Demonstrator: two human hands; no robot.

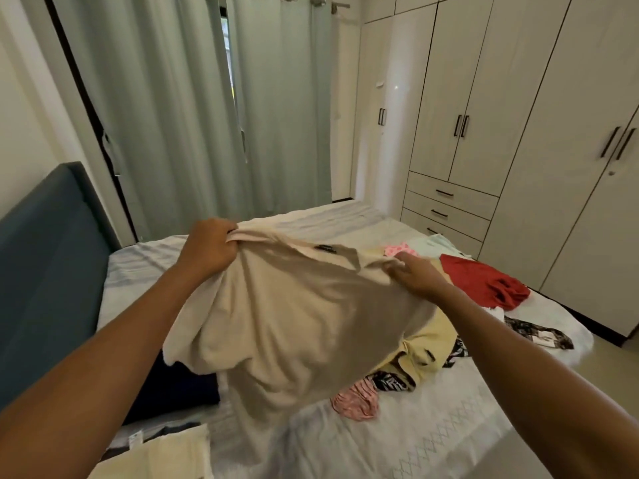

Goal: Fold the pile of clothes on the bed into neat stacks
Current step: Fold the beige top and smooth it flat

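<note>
The job looks early. A cream folded piece (pixel 166 454) lies at the near left of the bed (pixel 432 444), beside a dark navy item (pixel 173 385) that I cannot tell is folded or not. To the right, a yellow garment (pixel 425 350), a red garment (pixel 484 281), a pink striped piece (pixel 356 399) and a black-and-white patterned piece (pixel 394 382) lie loose. The beige T-shirt (pixel 294 323) hangs unfolded above the mattress. The left hand (pixel 207 247) is fisted tight round one shoulder, and the right hand (pixel 415 274) pinches the other shoulder, fingers curled narrow.
</note>
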